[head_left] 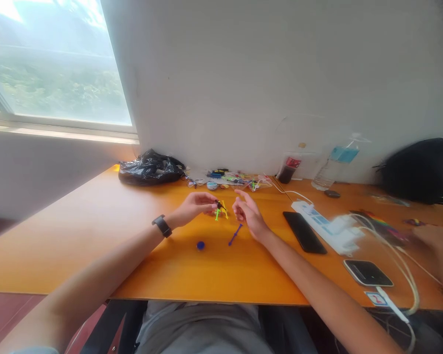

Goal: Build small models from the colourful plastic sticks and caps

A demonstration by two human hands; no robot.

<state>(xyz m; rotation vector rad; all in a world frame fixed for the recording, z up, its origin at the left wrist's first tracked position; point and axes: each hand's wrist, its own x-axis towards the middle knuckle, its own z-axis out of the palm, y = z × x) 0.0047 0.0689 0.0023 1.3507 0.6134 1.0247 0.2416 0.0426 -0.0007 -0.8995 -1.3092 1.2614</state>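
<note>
Near the middle of the table, my left hand (199,204) pinches a small plastic toy assembly (220,207) with a dark centre and yellow and bright green rod-like parts sticking out. To its right, apart from the assembly, is my right hand (248,211). Its index finger stretches out while the other fingers bend loosely, and nothing shows in them. A blue plastic rod (235,235) with wider ends lies on the table just below my right hand. Nearer to me, a small round blue piece (200,245) rests on the wood.
Small coloured parts (225,177) lie along the wall beside a black plastic bag (151,168). On the right are a black phone (304,232), a white power strip (325,223) with cables, a smaller device (368,273) and a bottle (325,174). Another person's hand (433,238) is at far right.
</note>
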